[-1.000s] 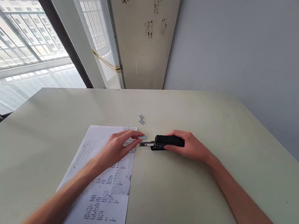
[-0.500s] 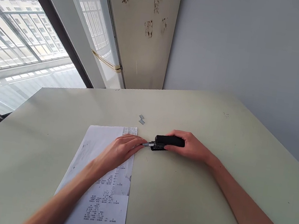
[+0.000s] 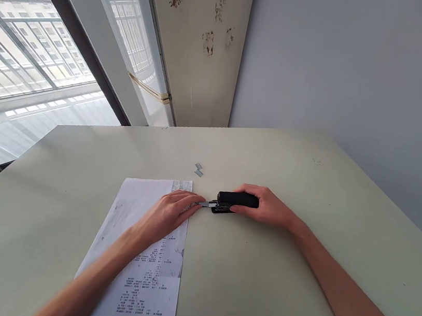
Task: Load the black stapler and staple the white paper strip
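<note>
Printed sheet (image 3: 150,280) at 8 o'clock from the black stapler (image 3: 237,199), left hand (image 3: 172,210) at 9, fingertips bunched at the metal tray (image 3: 208,204), can't tell what's pinched tbh. Staple strips (image 3: 199,170) at 10. Right hand (image 3: 267,206) wrapped round the stapler at 3.

Paper (image 3: 157,286) lies left of the stapler (image 3: 238,199), staples (image 3: 198,172) behind both.

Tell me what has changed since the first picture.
The left hand has moved down, bringing its staple strip to the extended tray of the black stapler; whether it let go is unclear. The right hand still grips the stapler; printed paper and two loose staple strips stay put.
</note>
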A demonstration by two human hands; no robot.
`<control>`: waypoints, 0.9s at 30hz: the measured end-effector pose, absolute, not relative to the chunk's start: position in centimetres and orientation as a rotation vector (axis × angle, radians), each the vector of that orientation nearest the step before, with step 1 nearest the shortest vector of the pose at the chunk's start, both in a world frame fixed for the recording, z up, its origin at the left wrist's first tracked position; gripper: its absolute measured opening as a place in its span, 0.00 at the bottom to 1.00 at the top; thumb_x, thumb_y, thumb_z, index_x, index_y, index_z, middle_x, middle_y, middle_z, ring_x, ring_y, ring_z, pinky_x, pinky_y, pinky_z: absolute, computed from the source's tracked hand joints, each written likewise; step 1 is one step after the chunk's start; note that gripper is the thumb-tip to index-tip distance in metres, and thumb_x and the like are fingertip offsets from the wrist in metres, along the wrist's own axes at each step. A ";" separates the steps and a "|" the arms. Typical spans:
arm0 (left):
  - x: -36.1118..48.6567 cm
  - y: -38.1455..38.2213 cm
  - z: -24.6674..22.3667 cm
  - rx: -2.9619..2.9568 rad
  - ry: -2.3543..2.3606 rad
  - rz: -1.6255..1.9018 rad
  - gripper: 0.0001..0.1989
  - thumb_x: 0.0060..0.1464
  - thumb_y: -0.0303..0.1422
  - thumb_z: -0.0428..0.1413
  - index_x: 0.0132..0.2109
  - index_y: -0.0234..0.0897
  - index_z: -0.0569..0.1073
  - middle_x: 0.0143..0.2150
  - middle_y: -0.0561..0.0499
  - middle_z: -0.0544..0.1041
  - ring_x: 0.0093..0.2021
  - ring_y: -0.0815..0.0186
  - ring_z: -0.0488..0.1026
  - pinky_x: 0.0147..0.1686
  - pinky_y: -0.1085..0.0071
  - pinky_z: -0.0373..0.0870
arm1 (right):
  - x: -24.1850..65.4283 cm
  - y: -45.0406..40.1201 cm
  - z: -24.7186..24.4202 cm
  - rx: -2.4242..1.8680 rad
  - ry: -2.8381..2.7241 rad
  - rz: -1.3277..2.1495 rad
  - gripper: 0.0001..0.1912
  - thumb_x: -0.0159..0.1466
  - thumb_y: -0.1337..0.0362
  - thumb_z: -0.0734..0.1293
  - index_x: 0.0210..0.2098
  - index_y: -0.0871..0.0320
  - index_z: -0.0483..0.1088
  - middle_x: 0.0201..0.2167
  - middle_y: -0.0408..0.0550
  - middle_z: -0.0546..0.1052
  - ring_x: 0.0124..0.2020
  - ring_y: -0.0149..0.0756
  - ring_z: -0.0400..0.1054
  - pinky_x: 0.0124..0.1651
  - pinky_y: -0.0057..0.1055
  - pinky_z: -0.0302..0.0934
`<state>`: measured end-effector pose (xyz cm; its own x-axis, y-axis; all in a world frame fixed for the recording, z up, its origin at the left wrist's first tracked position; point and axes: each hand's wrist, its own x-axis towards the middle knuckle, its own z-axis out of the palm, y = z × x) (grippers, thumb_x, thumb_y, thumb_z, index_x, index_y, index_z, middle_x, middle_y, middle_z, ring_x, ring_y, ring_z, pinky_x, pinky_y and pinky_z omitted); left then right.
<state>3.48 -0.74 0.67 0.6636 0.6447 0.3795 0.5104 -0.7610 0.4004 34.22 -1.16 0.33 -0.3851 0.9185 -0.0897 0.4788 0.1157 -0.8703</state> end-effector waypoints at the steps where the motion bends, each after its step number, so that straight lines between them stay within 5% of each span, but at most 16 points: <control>1: 3.5 -0.7 0.7 2.619 0.941 0.735 0.12 0.75 0.36 0.52 0.57 0.43 0.77 0.51 0.51 0.85 0.51 0.60 0.82 0.53 0.62 0.80 | 34.2 -1.2 0.3 -1.352 -1.924 1.201 0.21 0.63 0.44 0.74 0.48 0.51 0.79 0.42 0.46 0.81 0.39 0.41 0.72 0.39 0.35 0.64; 16: 4.5 -1.5 0.8 2.474 1.114 0.651 0.14 0.75 0.41 0.51 0.54 0.43 0.80 0.45 0.50 0.83 0.42 0.63 0.81 0.43 0.67 0.78 | 34.1 -1.3 0.4 -1.349 -1.927 1.176 0.20 0.64 0.46 0.74 0.47 0.51 0.79 0.42 0.46 0.81 0.39 0.40 0.72 0.39 0.34 0.64; 22: 3.3 -0.4 1.2 2.457 1.028 0.608 0.14 0.73 0.43 0.54 0.56 0.45 0.79 0.48 0.49 0.83 0.48 0.59 0.80 0.49 0.63 0.77 | 34.2 -1.2 0.3 -1.364 -1.910 1.211 0.21 0.63 0.45 0.74 0.48 0.51 0.79 0.42 0.45 0.81 0.39 0.40 0.72 0.39 0.34 0.63; 27: 1.8 0.5 1.4 2.409 0.911 0.529 0.11 0.69 0.44 0.60 0.48 0.44 0.83 0.41 0.50 0.82 0.43 0.61 0.79 0.43 0.66 0.76 | 34.5 -1.1 0.3 -1.306 -1.926 1.277 0.20 0.62 0.46 0.76 0.46 0.51 0.80 0.42 0.46 0.81 0.41 0.42 0.73 0.41 0.35 0.65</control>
<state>1.85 0.55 1.39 0.6997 0.6926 0.1753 0.4954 -0.6471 0.5795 34.49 -1.14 0.27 -0.4272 0.8979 -0.1062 0.4474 0.1079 -0.8878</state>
